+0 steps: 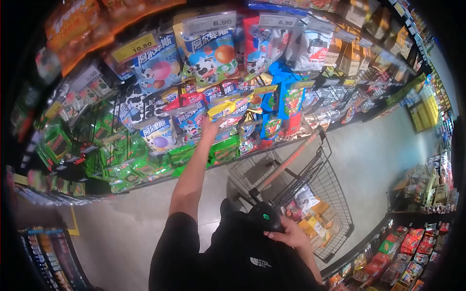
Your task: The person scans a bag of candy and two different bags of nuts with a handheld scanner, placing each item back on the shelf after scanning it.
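My left hand (210, 127) is stretched out to the hanging snack display, closed at the lower left end of a yellow candy bag (231, 107); its fingertips are partly hidden by the bag. Around it hang blue-and-white cow-print candy bags (190, 118), and a larger one (209, 57) is above. Down by my body, my right hand (290, 234) curls around the lower right side of a black rounded device (265, 217) with a green light. Part of that grip is hidden.
A wire shopping cart (335, 194) with an orange handle stands to the right, with several packages (318, 220) inside. Green packs (141, 165) fill the lower left of the display. Another stocked shelf (398, 252) borders the aisle floor (374, 145) at lower right.
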Available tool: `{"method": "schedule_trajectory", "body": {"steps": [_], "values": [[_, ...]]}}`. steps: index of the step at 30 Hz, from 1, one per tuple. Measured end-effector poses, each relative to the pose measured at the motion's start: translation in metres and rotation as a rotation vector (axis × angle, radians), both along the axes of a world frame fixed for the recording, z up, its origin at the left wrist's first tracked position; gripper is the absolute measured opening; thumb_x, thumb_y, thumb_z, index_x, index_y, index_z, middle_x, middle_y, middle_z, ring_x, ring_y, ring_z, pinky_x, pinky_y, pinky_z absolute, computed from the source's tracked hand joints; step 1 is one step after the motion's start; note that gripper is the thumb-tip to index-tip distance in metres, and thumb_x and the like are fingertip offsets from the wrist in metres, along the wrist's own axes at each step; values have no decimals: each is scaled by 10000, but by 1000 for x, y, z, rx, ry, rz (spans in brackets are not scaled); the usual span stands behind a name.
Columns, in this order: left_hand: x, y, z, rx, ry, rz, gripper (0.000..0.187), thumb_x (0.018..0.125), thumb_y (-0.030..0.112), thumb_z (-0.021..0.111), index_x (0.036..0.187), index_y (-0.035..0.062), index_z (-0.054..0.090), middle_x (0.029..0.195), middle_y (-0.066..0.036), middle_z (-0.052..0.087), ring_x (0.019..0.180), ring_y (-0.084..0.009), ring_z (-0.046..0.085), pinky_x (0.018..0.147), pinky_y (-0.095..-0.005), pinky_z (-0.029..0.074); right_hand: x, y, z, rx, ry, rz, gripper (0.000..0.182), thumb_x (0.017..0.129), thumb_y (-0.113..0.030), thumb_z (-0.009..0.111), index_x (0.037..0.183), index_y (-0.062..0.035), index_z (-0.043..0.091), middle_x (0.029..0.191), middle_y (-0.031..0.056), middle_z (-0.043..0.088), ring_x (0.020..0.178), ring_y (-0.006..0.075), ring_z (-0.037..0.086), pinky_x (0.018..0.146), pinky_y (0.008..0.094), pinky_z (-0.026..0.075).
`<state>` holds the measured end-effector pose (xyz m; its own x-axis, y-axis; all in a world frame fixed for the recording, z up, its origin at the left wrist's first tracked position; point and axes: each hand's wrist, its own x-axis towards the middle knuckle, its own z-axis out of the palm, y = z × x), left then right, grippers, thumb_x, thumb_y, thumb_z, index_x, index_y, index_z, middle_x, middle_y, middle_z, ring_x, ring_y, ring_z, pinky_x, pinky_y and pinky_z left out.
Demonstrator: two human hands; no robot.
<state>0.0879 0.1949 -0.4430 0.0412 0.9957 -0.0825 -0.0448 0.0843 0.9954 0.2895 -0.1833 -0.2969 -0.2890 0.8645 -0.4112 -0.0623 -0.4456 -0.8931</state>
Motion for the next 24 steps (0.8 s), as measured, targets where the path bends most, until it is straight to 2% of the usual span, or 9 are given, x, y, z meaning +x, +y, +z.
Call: {"method": "schedule_trajectory", "body": {"steps": [3,4,5,7,10,13,19,21,24], "values": [[-5,24,-17,3,54,-100,483,806,58,733,1263,28,577,1089,-77,685,979,-184,647,818,-316,533,-7,-3,0,-61,-17,-65,299,845,-12,701,1127,-38,605,965,15,665,880,81,603,729,215,477],[-5,22,-8,-5,48,-103,483,806,58,733,1263,28,577,1089,-77,685,979,-184,647,818,-316,533,-8,-5,-5,-81,9,-76,358,842,-26,719,1177,-30,596,981,10,657,917,90,603,809,239,473],[-5,20,1,-141,-39,-98,477,803,69,742,1251,19,586,1096,-79,688,972,-184,650,838,-318,517,-9,-7,-7,-102,34,-89,418,839,-40,738,1228,-23,586,998,5,649,955,99,602,890,264,469],[-4,18,4,-284,-131,-96,472,799,81,751,1239,10,596,1103,-80,692,965,-184,653,859,-320,501,-13,-8,-8,-113,14,-91,419,833,-45,745,1224,-27,593,1001,7,646,954,104,603,883,264,468],[-6,20,-15,-277,5,-145,435,806,105,755,1205,8,613,1084,-84,696,909,-182,668,791,-331,537,-19,-7,-14,-91,-58,-66,413,827,-55,753,1213,-34,607,1013,15,643,959,112,602,874,263,463],[-4,29,-48,-89,173,-177,446,803,99,759,1211,6,608,1055,-89,694,912,-195,672,710,-340,575,-25,-1,-8,-71,-110,-43,401,828,-63,755,1204,-40,617,1034,24,639,974,114,594,872,264,455],[2,22,-42,-289,-133,-104,550,777,82,777,1272,-16,558,1068,-113,686,942,-240,654,772,-345,559,-33,7,2,-31,-99,-58,306,838,2,716,1127,-13,616,975,19,671,943,101,617,862,256,476],[7,20,-61,51,158,86,643,778,220,805,1298,-19,511,1210,-177,621,1024,-245,640,708,-347,566,-32,7,2,-40,-83,-74,305,841,5,713,1129,-15,615,975,18,671,942,101,617,863,256,476],[20,3,-60,137,188,269,620,757,152,809,1278,-22,521,1157,-181,638,1007,-294,637,823,-382,547,-29,4,-1,-18,-97,-61,299,847,7,707,1130,-17,615,974,16,672,948,101,619,871,255,474]]}}
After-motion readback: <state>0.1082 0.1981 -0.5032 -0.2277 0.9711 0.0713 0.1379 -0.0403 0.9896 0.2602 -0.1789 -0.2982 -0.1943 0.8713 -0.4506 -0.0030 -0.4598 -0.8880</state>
